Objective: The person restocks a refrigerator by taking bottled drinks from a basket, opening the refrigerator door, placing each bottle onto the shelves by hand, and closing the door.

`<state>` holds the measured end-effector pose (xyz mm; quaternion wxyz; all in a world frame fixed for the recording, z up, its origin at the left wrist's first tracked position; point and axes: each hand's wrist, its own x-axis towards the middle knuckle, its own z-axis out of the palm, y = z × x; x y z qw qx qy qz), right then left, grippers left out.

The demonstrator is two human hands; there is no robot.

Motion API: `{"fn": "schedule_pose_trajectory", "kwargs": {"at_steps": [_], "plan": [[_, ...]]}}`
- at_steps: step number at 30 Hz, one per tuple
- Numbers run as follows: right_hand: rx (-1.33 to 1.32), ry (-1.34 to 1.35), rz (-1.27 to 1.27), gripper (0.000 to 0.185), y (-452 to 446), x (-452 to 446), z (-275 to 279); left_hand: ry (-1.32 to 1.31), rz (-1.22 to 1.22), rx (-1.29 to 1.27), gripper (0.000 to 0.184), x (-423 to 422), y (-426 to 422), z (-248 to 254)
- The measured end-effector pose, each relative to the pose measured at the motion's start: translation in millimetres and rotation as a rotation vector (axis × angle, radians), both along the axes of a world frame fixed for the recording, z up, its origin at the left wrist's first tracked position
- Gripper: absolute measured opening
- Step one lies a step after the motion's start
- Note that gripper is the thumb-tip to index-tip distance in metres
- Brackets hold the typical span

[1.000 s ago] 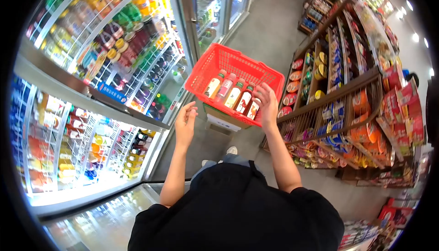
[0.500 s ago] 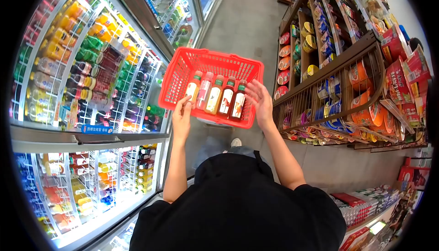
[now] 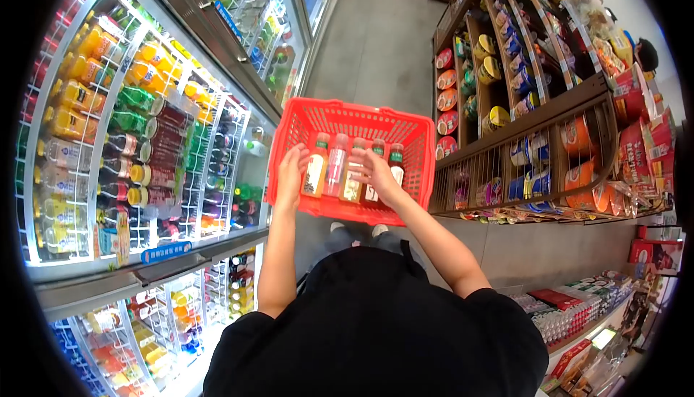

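A red plastic basket (image 3: 423, 155) is in front of me; what bears it is hidden. Several bottles with green or pale caps lie side by side inside, among them an orange one (image 3: 315, 173), a pink one (image 3: 335, 167) and a dark one (image 3: 396, 162) at the right end. My left hand (image 3: 292, 171) is at the basket's left side beside the orange bottle, fingers stretched and holding nothing. Over the middle bottles, my right hand (image 3: 377, 177) has its fingers spread and partly covers them. Whether it touches them I cannot tell.
Drink coolers (image 3: 144, 144) stocked with bottles run along my left. To the right stands a brown shelf rack (image 3: 535, 108) with instant noodle cups and a wire front. A grey floor aisle (image 3: 376, 35) leads ahead. Stacked cans (image 3: 571, 310) are at the lower right.
My right hand has moved left from the basket's right rim to over the bottles. My left hand has shifted up along the left side. The basket appears lower and slightly right in view.
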<state>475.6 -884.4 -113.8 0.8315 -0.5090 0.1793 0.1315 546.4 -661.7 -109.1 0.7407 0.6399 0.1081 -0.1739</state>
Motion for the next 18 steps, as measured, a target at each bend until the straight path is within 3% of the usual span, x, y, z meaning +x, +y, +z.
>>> {"fn": "schedule_pose_trajectory", "kwargs": {"at_steps": [6,10,14,18], "plan": [[0.037,0.242,0.013,0.063,32.4,51.7,-41.3,0.113,-0.132,0.175,0.046,36.4,8.1,-33.8],[0.067,0.267,-0.011,0.065,38.5,60.8,-58.2,0.265,-0.142,0.127,0.053,41.4,6.2,-51.1],[0.004,0.235,0.062,0.066,36.3,78.6,-89.8,0.432,-0.226,0.255,0.056,44.0,5.9,-51.1],[-0.075,0.227,0.131,0.066,43.3,110.0,-102.7,0.452,-0.457,0.318,0.043,49.4,12.0,-70.5]]}}
